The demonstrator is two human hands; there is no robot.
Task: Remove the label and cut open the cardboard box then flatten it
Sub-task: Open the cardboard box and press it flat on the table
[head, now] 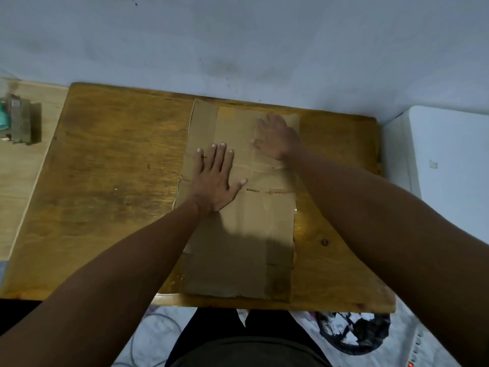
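Observation:
A brown cardboard box (246,234) lies flat as one long sheet on the wooden table (105,181), reaching from the far edge almost to the near edge. My left hand (215,178) rests palm down on its middle-left part with fingers spread. My right hand (276,139) lies palm down on the far right part of the sheet, fingers apart. Neither hand holds anything. No label or cutting tool shows on the sheet.
A white wall (238,49) stands just behind the table. A lighter surface to the left bears a small dark block and a teal object (19,120). A white appliance (449,160) stands at the right. A dark bag of scraps (354,332) sits on the floor below.

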